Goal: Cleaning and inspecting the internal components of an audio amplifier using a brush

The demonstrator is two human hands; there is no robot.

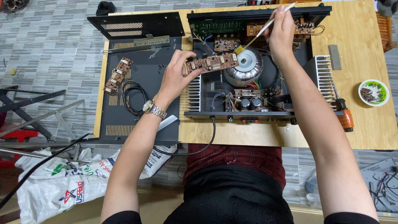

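Note:
My left hand holds a long brown circuit board by its left end, above an opened black amplifier chassis. A thin brush with a pale handle sits in my right hand, its yellowish bristles touching the board's right end. Under the board lies a round silver toroidal transformer. Capacitors and coloured wires fill the chassis front. A metal watch is on my left wrist.
The black cover panel lies left of the chassis with two small circuit boards and a coiled black cable. An orange-handled screwdriver and a green-rimmed bowl of screws sit right. White bags lie on the floor.

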